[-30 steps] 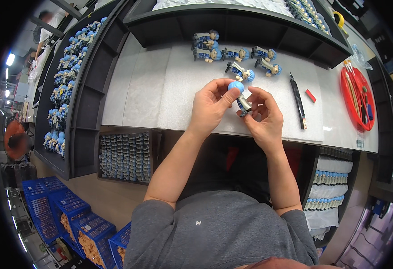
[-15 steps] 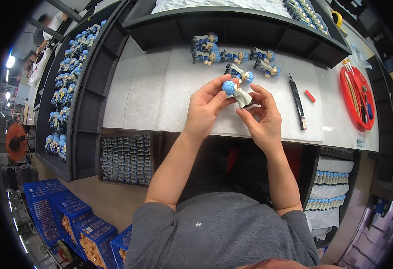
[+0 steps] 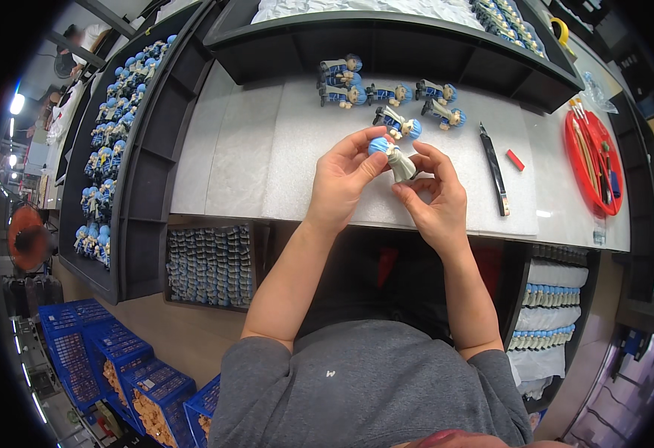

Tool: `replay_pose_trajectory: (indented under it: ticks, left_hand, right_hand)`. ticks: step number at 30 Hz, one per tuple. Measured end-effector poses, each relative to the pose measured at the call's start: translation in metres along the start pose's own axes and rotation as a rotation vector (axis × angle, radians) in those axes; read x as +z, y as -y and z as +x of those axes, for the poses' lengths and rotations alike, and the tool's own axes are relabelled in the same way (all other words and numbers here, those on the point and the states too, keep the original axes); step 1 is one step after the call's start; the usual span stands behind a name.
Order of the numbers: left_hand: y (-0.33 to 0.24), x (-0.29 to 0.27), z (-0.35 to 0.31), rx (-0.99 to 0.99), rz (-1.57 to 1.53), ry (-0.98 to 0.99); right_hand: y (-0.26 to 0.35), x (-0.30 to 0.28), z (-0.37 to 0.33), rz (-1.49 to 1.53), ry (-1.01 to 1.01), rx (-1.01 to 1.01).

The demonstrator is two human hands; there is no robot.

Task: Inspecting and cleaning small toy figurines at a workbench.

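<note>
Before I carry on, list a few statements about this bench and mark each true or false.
1. The left hand holds a blue-haired figurine with a pale cape. True.
2. The slim black pen-shaped tool lies left of both hands. False: it lies right of them.
3. The oval red plastic tray contains brushes. True.
4. The small red block sits inside that tray. False: it lies on the white foam sheet.
</note>
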State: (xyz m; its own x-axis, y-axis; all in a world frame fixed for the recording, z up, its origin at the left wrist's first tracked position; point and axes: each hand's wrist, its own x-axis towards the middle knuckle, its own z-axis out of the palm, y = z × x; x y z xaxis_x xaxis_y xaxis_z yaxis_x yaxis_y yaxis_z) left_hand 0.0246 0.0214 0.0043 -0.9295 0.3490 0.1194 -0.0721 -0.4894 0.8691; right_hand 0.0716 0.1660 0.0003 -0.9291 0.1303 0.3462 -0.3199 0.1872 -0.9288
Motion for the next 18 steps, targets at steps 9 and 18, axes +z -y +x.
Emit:
replay_pose_trajectory:
  ticks: [9, 18]
  left_hand:
    - [0.0, 0.003, -0.001, 0.009, 0.006, 0.001]
    - [0.007, 0.008, -0.004, 0.041, 0.262, 0.125]
  right_hand:
    - [0.006, -0.001, 0.002, -0.079, -0.1, -0.037]
    - [0.012, -0.074, 0.014, -0.49, -0.343, -0.214]
